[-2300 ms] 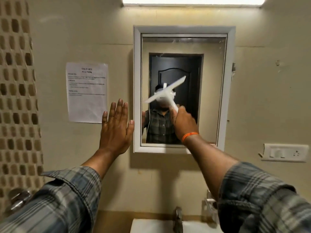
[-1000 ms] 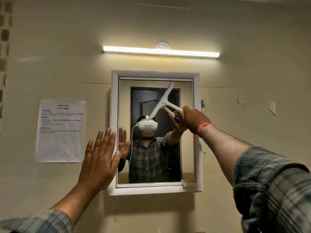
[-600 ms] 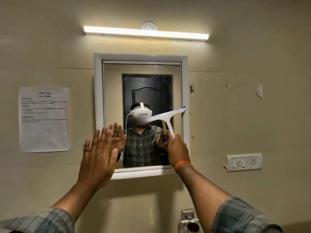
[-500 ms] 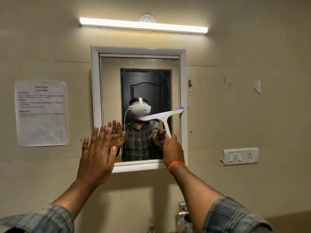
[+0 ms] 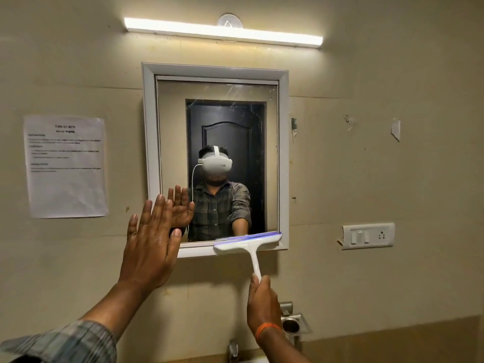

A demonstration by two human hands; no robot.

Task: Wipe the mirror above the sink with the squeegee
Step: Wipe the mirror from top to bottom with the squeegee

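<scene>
The white-framed mirror (image 5: 172, 142) hangs on the beige wall in the middle of the view. My right hand (image 5: 263, 305) grips the handle of a white squeegee (image 5: 248, 243). Its blade, edged in blue, lies nearly level across the mirror's bottom right edge, over the lower frame. My left hand (image 5: 150, 247) is held up flat, fingers together, palm toward the wall at the mirror's lower left corner. It holds nothing. Faint streaks show near the glass's top right.
A printed paper sheet (image 5: 65, 167) is taped to the wall at left. A tube light (image 5: 222, 31) runs above the mirror. A switch plate (image 5: 368, 235) sits at right. A metal holder (image 5: 292, 323) and a tap (image 5: 233, 349) lie below the mirror.
The squeegee has come down the right side of the glass from mid-height to the bottom edge, and my right hand has dropped below the frame. My left hand has stayed flat by the lower left corner.
</scene>
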